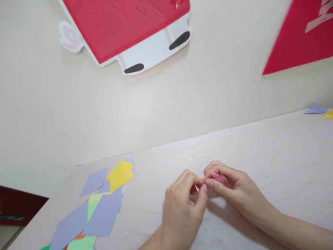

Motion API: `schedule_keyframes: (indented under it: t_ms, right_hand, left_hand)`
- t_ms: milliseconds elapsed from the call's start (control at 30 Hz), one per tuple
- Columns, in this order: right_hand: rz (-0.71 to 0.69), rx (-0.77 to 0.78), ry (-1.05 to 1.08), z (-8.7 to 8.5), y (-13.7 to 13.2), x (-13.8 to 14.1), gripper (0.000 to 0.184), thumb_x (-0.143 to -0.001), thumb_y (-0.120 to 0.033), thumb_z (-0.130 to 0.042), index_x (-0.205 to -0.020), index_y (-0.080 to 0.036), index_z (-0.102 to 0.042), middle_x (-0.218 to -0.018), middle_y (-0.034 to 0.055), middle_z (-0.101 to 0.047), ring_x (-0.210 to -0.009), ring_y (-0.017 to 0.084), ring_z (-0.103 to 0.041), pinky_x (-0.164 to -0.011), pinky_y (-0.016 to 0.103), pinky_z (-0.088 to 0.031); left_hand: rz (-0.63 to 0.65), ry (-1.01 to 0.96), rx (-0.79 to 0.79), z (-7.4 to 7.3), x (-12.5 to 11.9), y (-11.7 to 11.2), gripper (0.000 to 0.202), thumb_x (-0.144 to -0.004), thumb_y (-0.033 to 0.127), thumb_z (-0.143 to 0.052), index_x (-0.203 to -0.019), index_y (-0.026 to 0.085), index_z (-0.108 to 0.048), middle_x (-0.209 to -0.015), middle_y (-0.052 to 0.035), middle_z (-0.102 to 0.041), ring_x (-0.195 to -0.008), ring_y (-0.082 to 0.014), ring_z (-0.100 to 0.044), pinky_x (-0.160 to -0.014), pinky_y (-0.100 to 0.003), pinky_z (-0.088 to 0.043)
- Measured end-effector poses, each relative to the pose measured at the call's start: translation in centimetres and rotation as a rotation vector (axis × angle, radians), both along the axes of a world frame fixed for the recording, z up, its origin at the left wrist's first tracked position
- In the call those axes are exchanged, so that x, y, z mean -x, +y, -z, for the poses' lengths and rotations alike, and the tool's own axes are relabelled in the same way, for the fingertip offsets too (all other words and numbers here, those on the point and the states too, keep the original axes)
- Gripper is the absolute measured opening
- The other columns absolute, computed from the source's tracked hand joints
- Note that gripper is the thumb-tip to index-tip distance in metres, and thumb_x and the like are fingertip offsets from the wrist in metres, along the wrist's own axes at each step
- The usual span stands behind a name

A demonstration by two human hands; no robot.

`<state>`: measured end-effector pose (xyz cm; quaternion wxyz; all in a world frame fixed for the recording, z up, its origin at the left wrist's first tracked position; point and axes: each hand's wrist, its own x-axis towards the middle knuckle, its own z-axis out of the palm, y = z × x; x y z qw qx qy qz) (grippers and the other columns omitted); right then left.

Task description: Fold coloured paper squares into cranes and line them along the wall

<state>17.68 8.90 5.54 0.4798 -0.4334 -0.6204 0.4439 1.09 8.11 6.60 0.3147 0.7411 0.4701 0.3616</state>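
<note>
pinching is noted near the middle of the table cover [260,146]: a small pink folded paper [218,177] is gripped between both hands. the right hand [231,189] is curled round the paper, its fingers [221,170] arched over the top edge and the thumb pressed in from below. most of the piece is hidden inside that grip. the left hand [182,205] is closed to a pinch, thumb and forefinger tips brought together on the paper's left point, where the fingertips of the two hands touch. the other left fingers are folded into the palm. whether the paper rests on the cloth or is lifted off it cannot be told.

well to the left of the fingers, a loose spread of coloured sheets is seen lying flat. a yellow sheet [120,175] lies at its far end, lavender sheets [104,213] overlap nearer the wearer, and a green sheet [83,243] is cut off by the lower edge of the view.

far to the right of the fingers and beyond them, two small scraps [316,109] are seen by the table's back edge, one lavender, one yellow.

beyond and above the fingers a cream wall is faced. a red and white cutout [125,27] is fixed to it, and a red poster [301,38] is blurred at the upper right.
</note>
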Motion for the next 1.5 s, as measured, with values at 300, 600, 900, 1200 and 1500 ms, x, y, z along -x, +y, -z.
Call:
schedule_keyframes:
  t_ms: [300,600,900,1200,1500]
  right_hand:
    - [-0.008,0.243,0.125,-0.2,-0.1,0.8,0.038,-0.081,-0.054,-0.062,-0.068,-0.021,-0.048,-0.065,-0.0035,-0.040,-0.061,0.014,-0.038,-0.056,0.025,-0.035]
    - [-0.034,0.305,0.238,-0.2,-0.1,0.7,0.038,-0.077,-0.050,-0.071,-0.066,-0.020,-0.051,-0.064,-0.0043,-0.041,-0.061,0.013,-0.037,-0.057,0.025,-0.032]
    - [-0.052,0.320,0.304,-0.3,0.0,0.8,0.041,-0.083,-0.049,-0.067,-0.060,-0.019,-0.049,-0.059,-0.0044,-0.043,-0.061,0.014,-0.041,-0.062,0.027,-0.034]
    - [-0.085,0.222,0.305,-0.2,0.8,0.6,0.034,-0.080,-0.050,-0.070,-0.082,-0.018,-0.061,-0.071,-0.0021,-0.055,-0.069,0.015,-0.049,-0.068,0.027,-0.040]
    - [-0.112,0.169,0.353,1.1,0.9,0.2,0.034,-0.086,-0.040,-0.068,-0.110,-0.023,-0.052,-0.065,-0.0081,-0.050,-0.061,0.013,-0.052,-0.065,0.026,-0.041]
  left_hand:
    - [-0.006,-0.011,0.087,0.4,-0.3,0.1,0.009,-0.091,0.021,-0.056,-0.083,0.022,-0.060,-0.082,0.0014,-0.064,-0.072,-0.0136,-0.060,-0.067,-0.025,-0.043]
    - [-0.019,-0.221,0.149,0.0,-0.2,0.3,0.019,-0.094,0.029,-0.057,-0.077,0.021,-0.062,-0.079,0.0016,-0.065,-0.075,-0.0131,-0.061,-0.069,-0.022,-0.046]
    - [-0.022,-0.212,0.222,0.4,-0.5,0.3,0.013,-0.090,0.030,-0.062,-0.083,0.020,-0.063,-0.081,0.0003,-0.066,-0.074,-0.0143,-0.060,-0.069,-0.023,-0.045]
    - [-0.063,-0.469,0.330,0.6,-1.4,1.4,0.023,-0.083,0.035,-0.065,-0.070,0.017,-0.058,-0.066,0.0016,-0.060,-0.066,-0.0137,-0.054,-0.064,-0.023,-0.040]
    - [-0.054,-0.585,0.469,1.5,-0.7,2.0,0.033,-0.076,0.043,-0.069,-0.067,0.019,-0.049,-0.057,0.0041,-0.052,-0.050,-0.0089,-0.045,-0.051,-0.020,-0.036]
